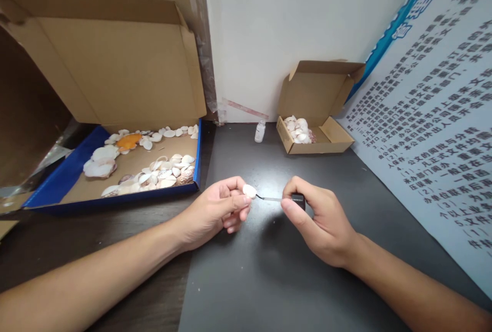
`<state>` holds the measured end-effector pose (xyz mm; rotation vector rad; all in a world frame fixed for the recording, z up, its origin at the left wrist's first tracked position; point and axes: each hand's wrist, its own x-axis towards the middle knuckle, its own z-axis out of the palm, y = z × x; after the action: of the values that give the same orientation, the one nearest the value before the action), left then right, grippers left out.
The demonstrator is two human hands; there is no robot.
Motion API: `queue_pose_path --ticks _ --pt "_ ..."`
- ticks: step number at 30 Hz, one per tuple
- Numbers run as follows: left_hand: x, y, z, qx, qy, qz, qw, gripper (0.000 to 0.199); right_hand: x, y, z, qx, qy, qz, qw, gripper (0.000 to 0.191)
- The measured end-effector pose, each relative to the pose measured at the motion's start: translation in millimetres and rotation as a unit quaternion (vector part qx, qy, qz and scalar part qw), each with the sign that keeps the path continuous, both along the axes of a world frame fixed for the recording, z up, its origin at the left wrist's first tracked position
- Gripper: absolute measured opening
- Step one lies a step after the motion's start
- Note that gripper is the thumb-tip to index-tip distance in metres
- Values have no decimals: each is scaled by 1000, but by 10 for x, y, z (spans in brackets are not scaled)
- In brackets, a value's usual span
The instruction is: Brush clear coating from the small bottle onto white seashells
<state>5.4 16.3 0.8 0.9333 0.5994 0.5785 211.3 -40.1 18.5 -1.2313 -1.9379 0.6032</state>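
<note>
- I count two hands of mine, one shell in the grip, one brush, one bottle and two open boxes.
- My left hand (226,206) pinches a small white oval seashell (249,189) between thumb and fingertips; the shell juts out past the thumb.
- My right hand (321,219) grasps a thin brush with a chunky black cap for a handle (299,201), its stem pointing left; the dark tip meets or nearly meets the shell's right edge, I can't tell which.
- Beyond my hands stands one small, uncapped, whitish bottle (260,131).
- Back left, the large blue-walled cardboard box (197,160) holds one orange scalloped shell (128,141) and pale shells too crowded to count.
- Back right, the small brown cardboard box (323,146) holds a white shell heap (298,129).
- Below me is a smooth dark grey tabletop (238,281); behind, a white wall (300,14); rightward, a large printed sheet (430,168).
</note>
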Motion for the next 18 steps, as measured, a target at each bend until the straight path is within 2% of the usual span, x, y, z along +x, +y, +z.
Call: queue_pose_path --ticks 4,9,18 --pt "0 1 0 1 4 3 1000 24 -6 19 -4 1 -9 5 1000 22" --pt "2 -1 -1 5 3 -1 1000 24 -16 50 11 3 -54 -40 998 24" --pt "-1 -4 0 9 9 -1 1000 26 -7 19 9 9 -3 -14 1000 22"
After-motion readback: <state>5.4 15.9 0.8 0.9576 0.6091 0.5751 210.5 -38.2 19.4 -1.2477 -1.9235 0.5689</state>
